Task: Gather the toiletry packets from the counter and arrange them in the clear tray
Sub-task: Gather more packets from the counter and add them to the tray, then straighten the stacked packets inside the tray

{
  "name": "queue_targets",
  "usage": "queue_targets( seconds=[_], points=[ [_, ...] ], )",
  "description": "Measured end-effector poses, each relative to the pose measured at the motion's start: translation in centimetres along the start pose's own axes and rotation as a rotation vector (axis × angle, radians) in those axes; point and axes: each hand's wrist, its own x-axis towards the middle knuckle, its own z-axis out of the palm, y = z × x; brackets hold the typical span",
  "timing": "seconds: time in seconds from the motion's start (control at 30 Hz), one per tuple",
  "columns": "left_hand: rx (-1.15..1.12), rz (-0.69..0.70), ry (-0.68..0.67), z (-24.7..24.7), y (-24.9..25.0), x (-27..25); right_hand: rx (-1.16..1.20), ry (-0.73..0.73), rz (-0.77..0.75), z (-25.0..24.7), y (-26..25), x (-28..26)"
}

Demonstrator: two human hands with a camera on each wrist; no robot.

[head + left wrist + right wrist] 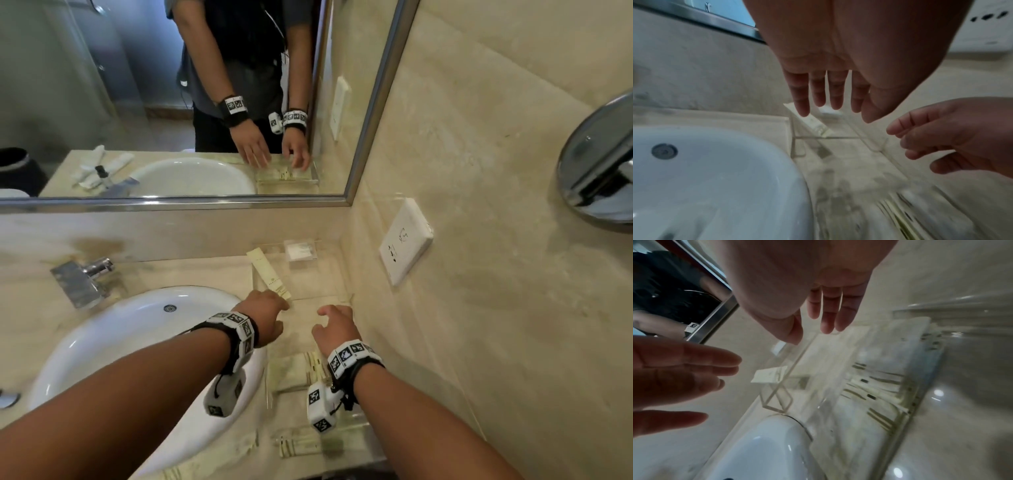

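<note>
Two hands hover over the counter [212,274], neither holding anything. Left hand [265,317] reaches toward the far end of the tray [329,274], fingers [819,91] straight and slightly spread, tips just above the near end of a long cream packet [269,274]; whether they touch it cannot be told. That packet lies slantwise along the tray's left wall, its far end sticking past the far left corner. Right hand [337,329] hangs just right of the left one, over the tray's middle, fingers [828,313] loosely bent and apart, thumb out to the left.

A small white sachet [301,250] sits at the tray's far end, by the wall. Near the wrists, a bunch of cream packets [298,371] lies in the tray's near part, partly hidden by the right wrist camera. More packets [298,445] lie on the counter at the near edge, outside the tray as far as the blur allows.

Left of the tray is the white sink [137,329] with a chrome tap [82,277] behind it. A white socket [406,241] is on the right wall, and the mirror [171,102] runs across the far wall.
</note>
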Motion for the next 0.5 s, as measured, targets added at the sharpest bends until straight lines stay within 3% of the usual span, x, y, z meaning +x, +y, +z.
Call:
queue_targets(
  seconds=[0.2,0.5],
  points=[
    [-0.041,-0.083,0.093,-4.2,-3.0,2.4,-0.039,-0.026,-0.053,-0.6,-4.5,3.4],
    [-0.101,-0.068,0.064,-5.4,-5.3,8.4,-0.061,-0.029,0.011,-0.7,-7.0,10.0]
  ],
)
